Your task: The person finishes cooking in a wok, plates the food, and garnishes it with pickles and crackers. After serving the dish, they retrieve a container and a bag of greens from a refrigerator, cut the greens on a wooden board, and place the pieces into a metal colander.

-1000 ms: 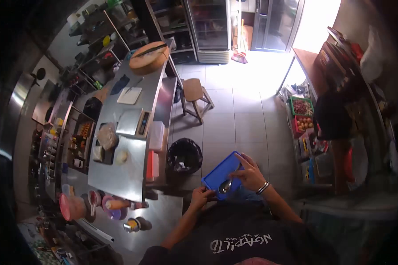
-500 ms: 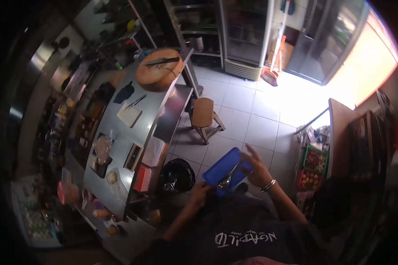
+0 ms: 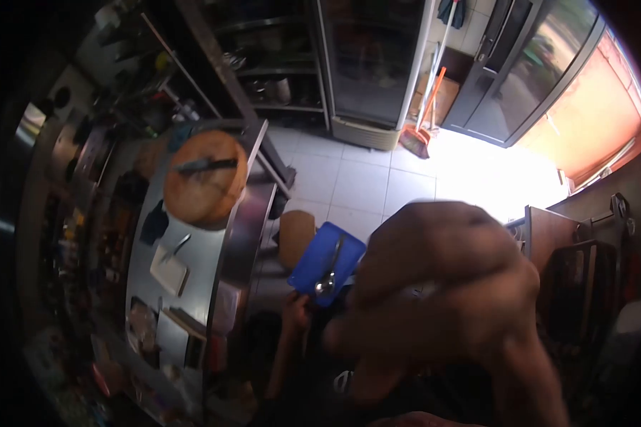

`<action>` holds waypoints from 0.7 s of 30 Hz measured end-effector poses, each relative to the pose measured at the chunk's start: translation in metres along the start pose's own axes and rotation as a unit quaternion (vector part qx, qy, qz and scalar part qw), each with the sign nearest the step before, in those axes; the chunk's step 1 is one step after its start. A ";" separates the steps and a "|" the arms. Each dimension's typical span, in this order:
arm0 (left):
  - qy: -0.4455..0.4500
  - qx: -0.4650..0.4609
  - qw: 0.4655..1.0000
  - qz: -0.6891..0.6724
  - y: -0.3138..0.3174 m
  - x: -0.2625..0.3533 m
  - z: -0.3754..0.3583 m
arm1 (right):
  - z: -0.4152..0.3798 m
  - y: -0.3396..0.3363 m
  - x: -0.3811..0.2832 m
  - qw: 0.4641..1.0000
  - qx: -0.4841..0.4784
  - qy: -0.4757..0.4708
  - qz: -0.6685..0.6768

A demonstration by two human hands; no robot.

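Blue tray (image 3: 313, 260), one spoon (image 3: 329, 274), left hand (image 3: 294, 311) gripping, right hand (image 3: 441, 299) blurred

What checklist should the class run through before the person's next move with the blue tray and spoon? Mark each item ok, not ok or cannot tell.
1. Left hand grips the near edge of the blue tray: ok.
2. Spoon lies on the tray, not hanging off: ok.
3. Right hand supports the tray: not ok; it is raised close to the camera, blurred, off the tray.
4. Right hand is empty: cannot tell, too blurred.
5. View ahead unobstructed: not ok; the right hand covers much of it.
6. Tray held level: cannot tell from this angle.
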State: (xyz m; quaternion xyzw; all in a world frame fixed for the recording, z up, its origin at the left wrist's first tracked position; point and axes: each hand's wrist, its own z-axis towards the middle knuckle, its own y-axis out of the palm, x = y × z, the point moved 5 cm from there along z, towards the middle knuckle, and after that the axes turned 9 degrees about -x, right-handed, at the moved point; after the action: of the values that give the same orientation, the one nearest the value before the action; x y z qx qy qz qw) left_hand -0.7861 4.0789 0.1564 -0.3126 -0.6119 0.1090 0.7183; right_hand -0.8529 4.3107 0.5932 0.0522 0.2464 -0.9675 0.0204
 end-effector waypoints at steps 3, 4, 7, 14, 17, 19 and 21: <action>-0.012 0.014 0.999 0.048 -0.050 0.046 0.059 | 0.017 0.007 0.040 0.998 0.014 -0.044 0.043; -0.039 0.005 0.998 0.047 -0.047 0.028 0.060 | 0.020 0.005 0.064 0.998 0.018 -0.037 0.048; -0.112 -0.009 0.992 0.051 -0.035 -0.042 0.060 | 0.020 0.006 0.147 0.998 0.015 0.012 0.059; -0.184 0.091 0.978 -0.044 -0.054 -0.072 0.189 | -0.049 0.034 0.443 0.936 -0.037 0.346 0.046; -0.113 0.094 0.984 0.104 -0.059 -0.107 0.228 | -0.082 0.028 0.574 0.924 -0.027 0.379 -0.042; -0.097 0.095 0.979 0.154 -0.069 -0.104 0.258 | -0.096 0.024 0.650 0.927 -0.009 0.364 -0.092; -0.148 0.145 0.971 0.121 -0.081 -0.091 0.289 | -0.095 0.018 0.722 0.929 0.007 0.343 -0.140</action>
State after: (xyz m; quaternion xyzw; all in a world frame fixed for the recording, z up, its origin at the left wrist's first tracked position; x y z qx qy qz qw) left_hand -1.0987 4.0582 0.1457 -0.2571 -0.6466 0.3276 0.6391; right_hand -1.5601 4.3303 0.4212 0.3463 0.2367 -0.8851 -0.2014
